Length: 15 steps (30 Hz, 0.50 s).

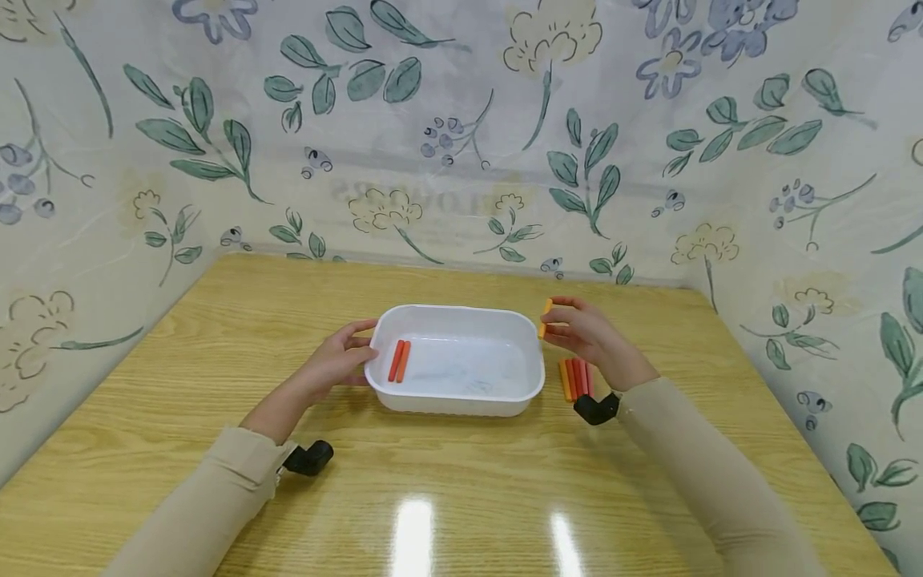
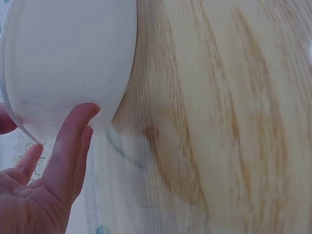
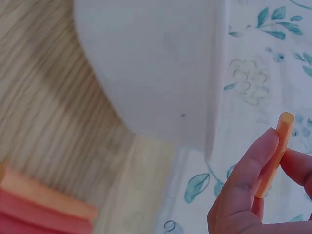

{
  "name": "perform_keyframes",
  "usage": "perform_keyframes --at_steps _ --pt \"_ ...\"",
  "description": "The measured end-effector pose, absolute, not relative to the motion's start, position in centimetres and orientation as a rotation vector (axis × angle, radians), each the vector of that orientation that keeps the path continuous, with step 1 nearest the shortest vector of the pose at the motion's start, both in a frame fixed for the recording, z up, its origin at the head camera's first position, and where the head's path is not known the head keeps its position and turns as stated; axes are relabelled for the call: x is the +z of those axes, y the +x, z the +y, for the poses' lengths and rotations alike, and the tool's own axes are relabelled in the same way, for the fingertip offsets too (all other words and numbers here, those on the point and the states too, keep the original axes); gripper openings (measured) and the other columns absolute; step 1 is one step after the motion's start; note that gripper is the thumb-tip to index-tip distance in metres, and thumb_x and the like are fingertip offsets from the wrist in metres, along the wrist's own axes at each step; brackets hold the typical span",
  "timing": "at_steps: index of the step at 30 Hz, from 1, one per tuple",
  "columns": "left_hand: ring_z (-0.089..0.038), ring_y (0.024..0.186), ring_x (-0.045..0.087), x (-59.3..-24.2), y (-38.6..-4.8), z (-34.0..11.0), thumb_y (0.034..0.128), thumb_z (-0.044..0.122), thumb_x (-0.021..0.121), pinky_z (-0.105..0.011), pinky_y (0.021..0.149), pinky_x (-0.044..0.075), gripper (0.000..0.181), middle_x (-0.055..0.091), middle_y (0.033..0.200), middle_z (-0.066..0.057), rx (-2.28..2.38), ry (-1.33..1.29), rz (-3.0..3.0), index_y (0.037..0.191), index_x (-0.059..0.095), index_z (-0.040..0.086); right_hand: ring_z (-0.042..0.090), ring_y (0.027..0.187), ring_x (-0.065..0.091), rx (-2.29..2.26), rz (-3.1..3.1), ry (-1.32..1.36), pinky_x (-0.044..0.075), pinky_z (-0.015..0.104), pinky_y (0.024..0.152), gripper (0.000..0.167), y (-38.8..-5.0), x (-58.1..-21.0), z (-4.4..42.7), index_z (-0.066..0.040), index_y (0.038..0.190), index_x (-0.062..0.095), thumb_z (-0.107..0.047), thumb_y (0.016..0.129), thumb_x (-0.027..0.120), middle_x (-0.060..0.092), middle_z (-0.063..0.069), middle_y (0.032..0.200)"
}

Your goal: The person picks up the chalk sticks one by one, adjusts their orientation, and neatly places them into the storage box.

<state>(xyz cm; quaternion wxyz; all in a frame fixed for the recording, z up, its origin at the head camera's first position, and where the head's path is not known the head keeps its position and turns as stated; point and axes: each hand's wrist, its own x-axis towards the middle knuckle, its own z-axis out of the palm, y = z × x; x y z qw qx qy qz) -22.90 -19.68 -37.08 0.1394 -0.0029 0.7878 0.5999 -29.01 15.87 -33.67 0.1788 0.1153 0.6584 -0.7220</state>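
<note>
A white plastic tub (image 1: 461,405) sits in the middle of the table. My left hand (image 1: 337,359) grips its left end, thumb over the rim and fingers against the outer wall (image 2: 73,58). Inside, toward the left, lie a red crayon-like stick (image 1: 396,361) and an orange-red one (image 1: 404,362), side by side. Beyond the tub's right rim, my right hand (image 1: 587,335) pinches a yellow-orange crayon-like stick (image 3: 276,156) between thumb and fingers, held above the table. Below that hand lies a row of several orange, red and pink sticks (image 1: 574,378), partly hidden by the wrist camera.
The wooden table (image 1: 346,505) has a light grain and two bright reflections at the front. Flower-patterned sheeting (image 1: 461,184) rises behind it and on both sides. A black wrist camera (image 1: 308,458) is worn on the left wrist, another (image 1: 597,409) on the right.
</note>
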Motion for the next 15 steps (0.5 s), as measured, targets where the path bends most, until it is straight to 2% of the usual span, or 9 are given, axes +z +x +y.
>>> perform_keyframes --at_steps 8,15 --pt "-0.044 0.118 0.042 -37.2 -23.1 -19.7 0.0954 0.009 0.047 -0.043 0.078 0.054 0.059 0.030 0.139 -0.029 1.734 0.000 2.278 0.147 0.019 0.007 0.022 0.081 0.058 -2.045 1.849 0.335 0.054 0.030 0.077 0.055 -29.5 -32.8 13.1 -0.009 0.139 0.035 0.000 0.089 0.057 0.049 0.013 0.111" --pt "-0.043 0.120 0.041 -37.3 -23.2 -19.7 0.0955 0.007 0.045 -0.043 0.078 0.054 0.059 0.030 0.139 -0.030 1.754 -0.010 2.260 0.148 0.019 0.006 0.024 0.086 0.059 -2.047 1.826 0.323 0.054 0.031 0.077 0.053 -29.8 -32.1 10.6 -0.010 0.134 0.041 0.002 0.087 0.060 0.052 0.014 0.116"
